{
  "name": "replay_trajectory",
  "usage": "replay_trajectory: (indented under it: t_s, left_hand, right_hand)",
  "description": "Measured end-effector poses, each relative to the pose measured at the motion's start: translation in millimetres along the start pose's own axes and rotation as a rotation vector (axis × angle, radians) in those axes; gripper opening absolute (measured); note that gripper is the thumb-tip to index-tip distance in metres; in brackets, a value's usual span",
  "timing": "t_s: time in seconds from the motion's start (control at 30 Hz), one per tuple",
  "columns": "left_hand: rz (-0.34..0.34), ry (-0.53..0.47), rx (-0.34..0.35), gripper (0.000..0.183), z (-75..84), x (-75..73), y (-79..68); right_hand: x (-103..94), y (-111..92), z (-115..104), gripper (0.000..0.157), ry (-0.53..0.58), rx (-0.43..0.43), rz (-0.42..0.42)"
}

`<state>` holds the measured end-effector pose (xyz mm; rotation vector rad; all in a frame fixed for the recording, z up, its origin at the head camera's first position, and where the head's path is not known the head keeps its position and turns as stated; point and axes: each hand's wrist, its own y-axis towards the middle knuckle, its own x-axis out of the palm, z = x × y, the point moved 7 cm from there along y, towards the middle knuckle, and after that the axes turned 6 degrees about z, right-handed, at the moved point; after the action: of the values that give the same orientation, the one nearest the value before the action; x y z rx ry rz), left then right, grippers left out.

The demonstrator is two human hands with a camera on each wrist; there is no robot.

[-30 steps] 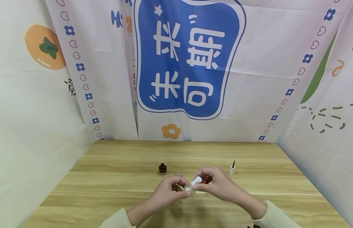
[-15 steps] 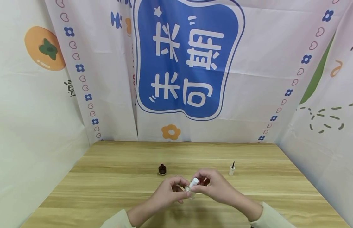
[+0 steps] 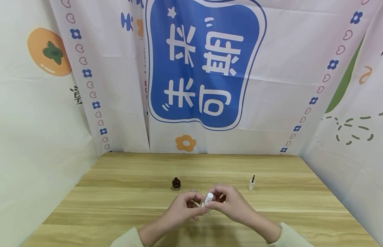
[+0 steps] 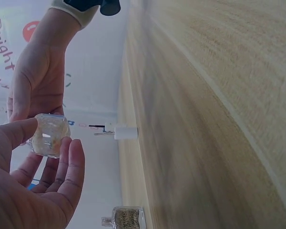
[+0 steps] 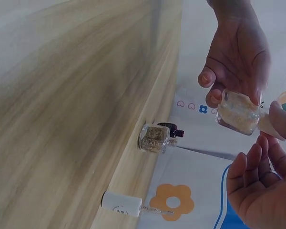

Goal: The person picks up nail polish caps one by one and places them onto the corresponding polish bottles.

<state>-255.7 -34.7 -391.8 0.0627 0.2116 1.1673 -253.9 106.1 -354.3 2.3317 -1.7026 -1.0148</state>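
My left hand (image 3: 186, 205) holds a small clear nail polish bottle (image 4: 50, 138) with pale, shimmery contents, thumb on one side and fingers on the other. On the bottle's neck sits a white cap (image 3: 209, 197), which my right hand (image 3: 229, 201) pinches between thumb and fingers. Both hands are raised above the table in the wrist views. A glitter-filled bottle (image 5: 153, 138) without a cap stands on the table, hidden behind my hands in the head view. Close by, a white cap (image 5: 121, 204) stands with its brush pointing up.
A dark red-brown open bottle (image 3: 176, 184) stands on the wooden table (image 3: 117, 199), beyond my left hand. Farther right is another white cap (image 3: 251, 185) with a black brush upright. Printed cloth (image 3: 274, 103) hangs along the table's back and sides.
My right hand has shifted slightly left, and the white cap has gone from a slant to more upright over the bottle. The left hand has barely moved.
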Motion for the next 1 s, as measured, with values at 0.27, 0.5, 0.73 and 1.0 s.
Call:
replay_trajectory:
  t_s: [0.27, 0.5, 0.73, 1.0]
  left_hand:
    - [0.015, 0.000, -0.004, 0.022, -0.5, 0.0, 0.0]
    - [0.035, -0.013, -0.023, 0.022, -3.0, -0.6, 0.8]
    - [0.039, -0.008, -0.024, 0.021, -3.6, -1.3, 0.2]
    - [0.033, -0.016, -0.029, 0.024, -0.8, -3.6, 0.5]
  right_hand:
    - [0.6, -0.5, 1.7, 0.015, -0.015, 0.030, 0.056]
    - [2.2, -1.3, 5.7, 0.021, 0.008, 0.098, 0.125]
    - [4.8, -2.4, 8.1, 0.025, 0.037, 0.120, 0.131]
    - [-1.8, -0.1, 9.4, 0.022, 0.029, 0.087, 0.044]
